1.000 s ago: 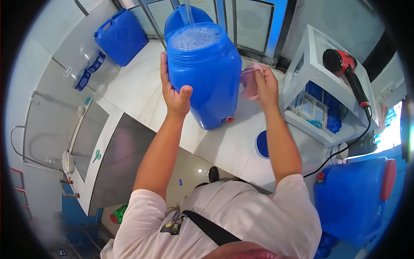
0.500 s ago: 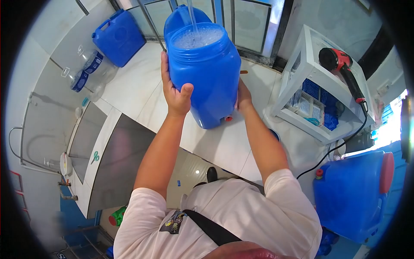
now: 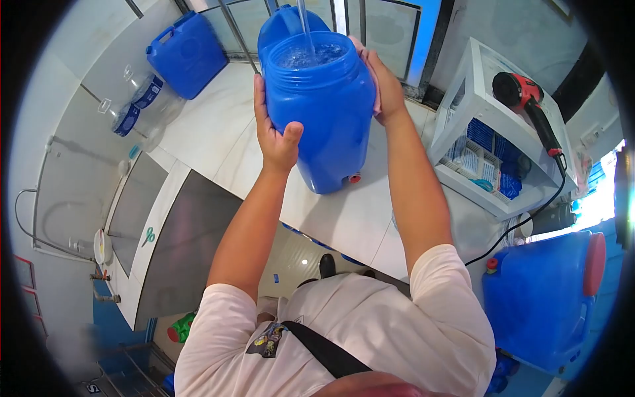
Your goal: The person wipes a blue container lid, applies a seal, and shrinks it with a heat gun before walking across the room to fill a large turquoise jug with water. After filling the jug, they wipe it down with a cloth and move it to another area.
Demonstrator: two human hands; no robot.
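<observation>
A large blue water jug (image 3: 327,126) stands upright on the white tiled counter, its wide threaded mouth uncapped. A stream of water (image 3: 305,20) falls into it, and bubbling water shows near the top. My left hand (image 3: 278,135) grips the jug's left side, fingers stretched up along it and thumb at the front. A pink cloth (image 3: 376,86) is in my right hand (image 3: 389,86), pressed against the jug's upper right side just below the rim. Low on the jug's front sits a small red spigot (image 3: 355,178).
Another blue jug (image 3: 187,56) and two clear plastic bottles (image 3: 142,89) stand at the back left. On the right, a white shelf (image 3: 456,132) carries a red and black heat gun (image 3: 519,92) with its cord hanging down. A blue container (image 3: 539,298) is at lower right, scissors (image 3: 149,235) at left.
My right hand has moved up from the jug's lower right side to near its rim, and the pink cloth now shows in it. The water surface looks less foamy.
</observation>
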